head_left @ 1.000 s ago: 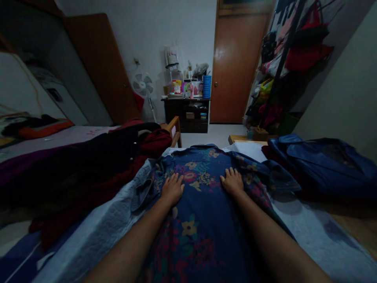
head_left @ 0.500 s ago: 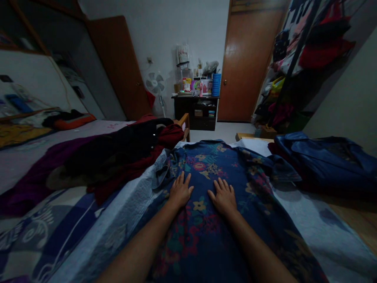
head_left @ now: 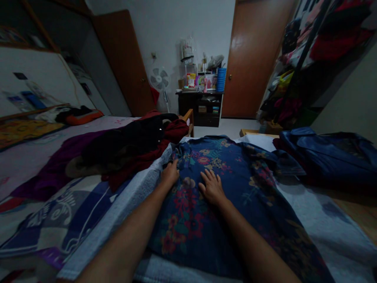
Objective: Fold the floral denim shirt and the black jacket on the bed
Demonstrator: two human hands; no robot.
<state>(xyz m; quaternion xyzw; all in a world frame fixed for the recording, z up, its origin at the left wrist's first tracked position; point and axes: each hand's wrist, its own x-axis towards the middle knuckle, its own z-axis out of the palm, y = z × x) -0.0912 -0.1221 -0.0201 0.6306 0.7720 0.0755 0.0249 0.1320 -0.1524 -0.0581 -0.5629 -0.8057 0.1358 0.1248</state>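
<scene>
A dark blue shirt [head_left: 232,196] with a floral print lies spread out in front of me, its collar at the far end. At its left side, by the sleeve, my left hand [head_left: 170,173] has its fingers closed on the cloth, partly hidden from view. My right hand [head_left: 212,186] rests flat on the middle of the shirt, fingers spread and holding nothing. The right sleeve [head_left: 288,163] stretches out towards the folded clothes.
A pale blue cloth [head_left: 321,220] lies beneath the shirt. Folded jeans [head_left: 326,155] are stacked on the right. Dark clothes [head_left: 123,141] are heaped on the bed at left. Beyond stand a fan [head_left: 159,78] and a dark cabinet [head_left: 185,108].
My left hand has moved left from the shirt's middle to its edge by the sleeve, its fingers closing there. My right hand has slid slightly left. The shirt's lower left edge now shows.
</scene>
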